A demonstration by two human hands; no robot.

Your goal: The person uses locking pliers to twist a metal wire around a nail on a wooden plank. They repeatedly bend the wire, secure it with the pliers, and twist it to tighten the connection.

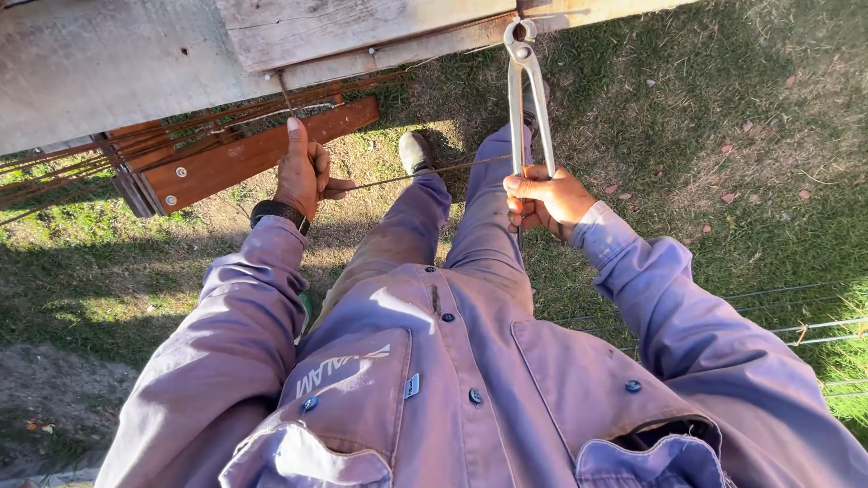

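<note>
— Looking down, what does each hand have?

— Right hand (542,201), at about three o'clock from the middle, is clenched around both handles of the long steel pincers (524,90). They point up toward twelve o'clock, and their rounded head sits against the edge of the pale wooden plank (362,27).

— And the left?

— Left hand (303,172), near ten o'clock, is closed on a thin rusty wire (425,172); the thumb points up. A black watch (278,212) sits on that wrist.

— How does the wire look?

— Brown and thin, running from the fist toward the pincers' handles. More rusty strands (136,149) stretch off toward nine o'clock, over a reddish board with bolts (262,149).

— Any containers?

— Only the shirt's two chest pockets; what they hold is hidden.

— Anything unclear?

— Whether the pincers' head bites a wire or a nail, I cannot tell. One boot (416,152) shows on the grass (723,108); the other is mostly hidden.
</note>
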